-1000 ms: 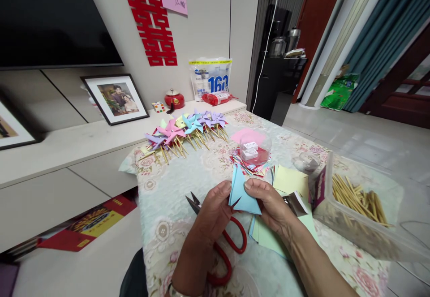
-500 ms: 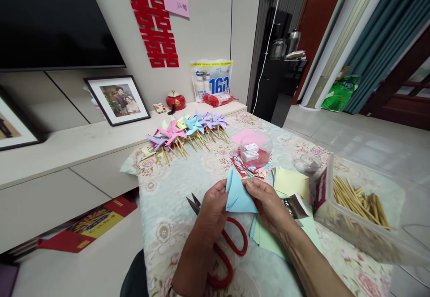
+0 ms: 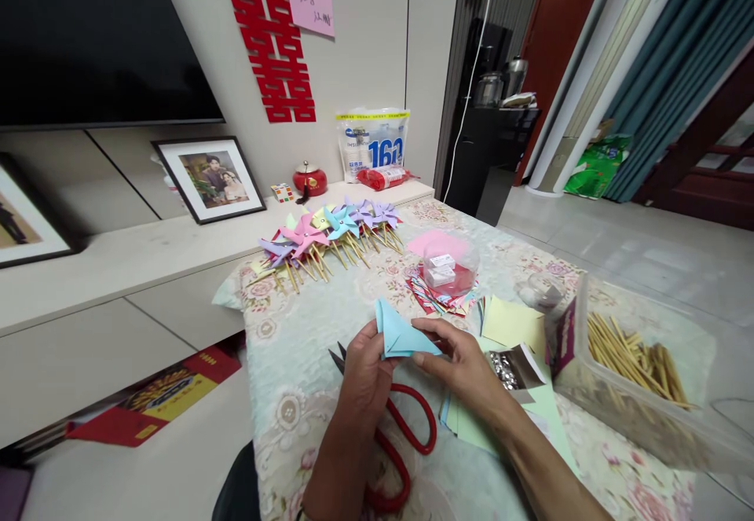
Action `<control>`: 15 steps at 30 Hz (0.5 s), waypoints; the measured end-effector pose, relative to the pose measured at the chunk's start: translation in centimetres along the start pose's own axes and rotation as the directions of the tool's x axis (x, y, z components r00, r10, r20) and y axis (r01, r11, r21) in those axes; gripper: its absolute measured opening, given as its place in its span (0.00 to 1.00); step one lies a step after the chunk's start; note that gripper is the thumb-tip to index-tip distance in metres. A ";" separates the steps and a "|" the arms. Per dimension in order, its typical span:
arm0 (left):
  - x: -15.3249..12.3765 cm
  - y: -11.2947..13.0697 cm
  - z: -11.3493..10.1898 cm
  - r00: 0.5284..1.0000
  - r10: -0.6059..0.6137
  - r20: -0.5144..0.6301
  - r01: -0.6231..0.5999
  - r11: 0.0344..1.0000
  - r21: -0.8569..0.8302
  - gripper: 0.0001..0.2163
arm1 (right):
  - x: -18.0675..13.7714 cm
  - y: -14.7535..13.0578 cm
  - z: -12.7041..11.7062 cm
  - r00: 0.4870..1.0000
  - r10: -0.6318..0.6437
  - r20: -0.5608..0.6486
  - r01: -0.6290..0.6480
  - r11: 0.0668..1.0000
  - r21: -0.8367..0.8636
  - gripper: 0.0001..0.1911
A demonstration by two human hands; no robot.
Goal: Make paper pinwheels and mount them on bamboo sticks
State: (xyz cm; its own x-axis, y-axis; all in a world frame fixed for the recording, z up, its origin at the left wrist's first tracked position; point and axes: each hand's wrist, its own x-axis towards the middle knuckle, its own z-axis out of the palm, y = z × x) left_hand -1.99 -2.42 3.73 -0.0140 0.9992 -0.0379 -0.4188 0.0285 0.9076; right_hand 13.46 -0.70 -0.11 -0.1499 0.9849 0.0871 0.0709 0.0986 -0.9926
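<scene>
A light-blue sheet of paper (image 3: pixel 400 336), cut and partly folded over, is held above the table between both hands. My left hand (image 3: pixel 366 360) is closed around its left side. At the paper's right corner, my right hand (image 3: pixel 456 352) pinches with thumb and fingers. Red-handled scissors (image 3: pixel 424 427) lie beneath the left wrist, their dark blades pointing away and partly hidden. Beside my right forearm sits a small open box of shiny metal pins (image 3: pixel 506 370), resting on a stack of pale green paper (image 3: pixel 471 423).
Finished paper pinwheels (image 3: pixel 306 234) on sticks lie at the back left of the flowered tablecloth (image 3: pixel 306 332). A clear round tub (image 3: pixel 463 266) stands on colourful paper scraps. To the right, a plastic bin (image 3: pixel 624 411) holds wooden sticks (image 3: pixel 618 348).
The blue paper has shifted left and tilted as its right side narrows to a point. My right hand has moved its grip to that corner, and more of the pin box shows.
</scene>
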 end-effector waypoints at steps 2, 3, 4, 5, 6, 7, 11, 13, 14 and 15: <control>0.3 0.1 0.0 1.000 -0.019 0.007 0.019 1.000 -0.002 0.07 | 0.1 0.1 -0.1 1.000 0.016 0.002 -0.016 0.999 0.029 0.18; 0.3 0.2 0.0 1.000 -0.023 0.011 0.023 1.000 -0.002 0.07 | 0.1 0.1 -0.2 1.000 0.020 -0.005 -0.020 0.999 0.034 0.17; 0.4 0.2 0.0 1.000 -0.025 0.013 0.025 1.000 -0.003 0.06 | 0.1 0.0 -0.2 1.000 0.020 -0.020 -0.019 0.999 0.029 0.16; 0.4 0.1 0.0 0.999 -0.030 0.015 0.030 1.000 -0.003 0.06 | 0.1 0.0 -0.3 0.999 0.015 -0.031 -0.015 1.000 0.017 0.15; 0.5 0.1 0.0 0.999 -0.039 0.016 0.039 0.999 -0.005 0.05 | 0.1 0.0 -0.3 0.999 0.006 -0.039 -0.006 1.000 0.001 0.13; 0.7 -0.1 0.0 0.998 -0.054 0.016 0.054 0.999 -0.010 0.05 | 0.1 0.0 -0.3 0.999 -0.005 -0.046 0.004 1.000 -0.019 0.12; 1.7 -1.3 -0.3 0.991 -0.124 0.058 0.130 0.987 -0.100 0.04 | 0.2 0.3 -0.4 0.995 -0.019 -0.102 0.009 0.995 -0.096 0.14; 2.1 -2.1 -0.6 0.984 -0.149 0.094 0.162 0.975 -0.153 0.06 | 0.3 0.4 -0.4 0.991 -0.015 -0.135 0.000 0.994 -0.109 0.17; 2.2 -2.5 -0.7 0.981 -0.161 0.108 0.178 0.970 -0.168 0.08 | 0.4 0.5 -0.4 0.989 -0.017 -0.145 0.001 0.994 -0.108 0.17; 2.3 -2.8 -0.8 0.978 -0.174 0.118 0.193 0.965 -0.178 0.08 | 0.4 0.5 -0.4 0.988 -0.021 -0.153 0.004 0.994 -0.108 0.18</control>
State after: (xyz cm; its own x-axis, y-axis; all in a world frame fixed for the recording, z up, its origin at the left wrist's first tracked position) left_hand -1.62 -0.23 0.77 0.1661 0.9753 -0.1459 -0.5687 0.2156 0.7938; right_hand 13.87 -0.17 -0.53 0.0014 0.9928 0.1197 0.1759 0.1175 -0.9774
